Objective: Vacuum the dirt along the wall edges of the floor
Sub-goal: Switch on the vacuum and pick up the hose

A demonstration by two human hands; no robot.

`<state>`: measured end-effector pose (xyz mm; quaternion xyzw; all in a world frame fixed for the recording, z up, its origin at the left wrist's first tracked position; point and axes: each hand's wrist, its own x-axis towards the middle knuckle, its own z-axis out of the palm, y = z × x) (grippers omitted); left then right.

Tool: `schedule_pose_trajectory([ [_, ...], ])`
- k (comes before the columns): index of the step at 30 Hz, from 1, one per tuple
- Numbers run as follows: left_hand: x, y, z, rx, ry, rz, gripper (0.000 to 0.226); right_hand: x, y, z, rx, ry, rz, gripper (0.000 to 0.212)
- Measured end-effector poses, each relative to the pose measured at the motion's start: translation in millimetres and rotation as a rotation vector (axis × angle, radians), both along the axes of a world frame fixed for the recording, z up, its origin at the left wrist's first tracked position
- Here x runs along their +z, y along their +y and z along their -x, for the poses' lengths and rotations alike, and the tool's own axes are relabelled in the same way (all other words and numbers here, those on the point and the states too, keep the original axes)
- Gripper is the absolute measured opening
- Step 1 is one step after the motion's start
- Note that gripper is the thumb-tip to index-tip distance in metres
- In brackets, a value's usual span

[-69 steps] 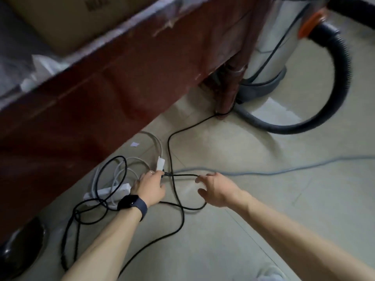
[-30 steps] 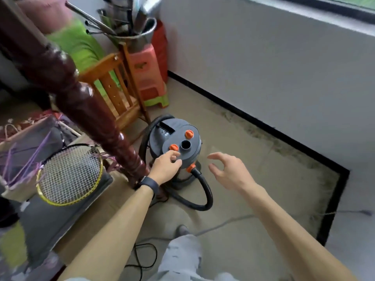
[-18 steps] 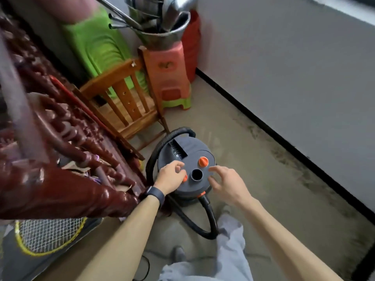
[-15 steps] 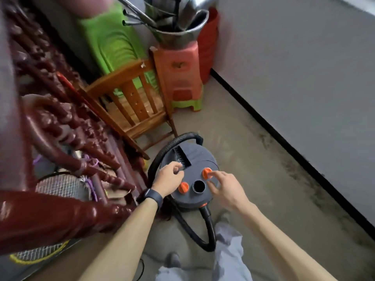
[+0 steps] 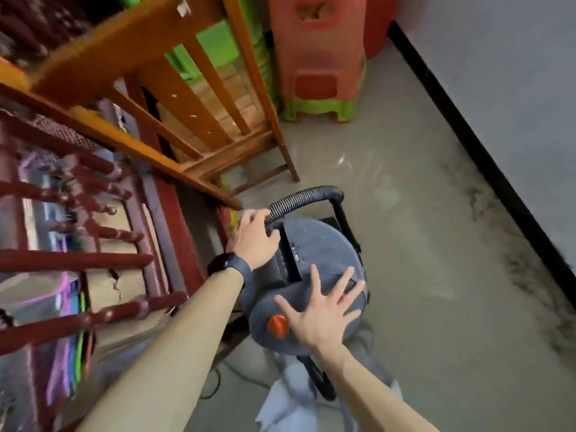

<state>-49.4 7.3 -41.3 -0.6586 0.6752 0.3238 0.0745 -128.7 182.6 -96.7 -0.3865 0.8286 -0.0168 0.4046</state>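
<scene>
A grey drum vacuum (image 5: 318, 247) stands on the floor just in front of me, seen from above, with an orange knob (image 5: 277, 326) on its lid. Its black ribbed hose (image 5: 307, 195) arches over the far side. My left hand (image 5: 254, 236), a dark watch on the wrist, curls over the hose at the vacuum's left rim, thumb below it. My right hand (image 5: 321, 310) lies flat with fingers spread on the lid beside the knob. Dark dirt (image 5: 523, 269) streaks the floor along the black baseboard (image 5: 467, 135) at the right wall.
A wooden chair (image 5: 199, 126) stands close behind the vacuum on the left. Stacked red and green plastic stools (image 5: 318, 63) are by the wall corner. Dark red turned furniture rails (image 5: 93, 260) fill the left side. My trouser leg (image 5: 290, 397) is below the vacuum.
I have leaned in closer over the vacuum. My left hand moved from the lid up to the hose at the rim. My right hand went from touching a knob to lying spread on the lid.
</scene>
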Motion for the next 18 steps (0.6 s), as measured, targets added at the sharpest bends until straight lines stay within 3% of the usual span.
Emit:
schedule_pose_trajectory([
  [4,-49,-42,9,-0.019,-0.045,-0.029,0.064,-32,1,-18,-0.065,0.149,0.154,0.104],
  [7,-76,-54,14,-0.01,-0.035,-0.075,0.056,-45,0,-17,-0.046,0.228,0.214,0.095],
  [11,-84,-62,3,0.053,-0.022,-0.04,0.043,-51,-2,4,0.031,0.25,0.33,0.08],
  [18,-93,-72,-31,0.123,0.029,-0.21,0.046,-53,-42,73,0.185,0.251,0.534,0.064],
])
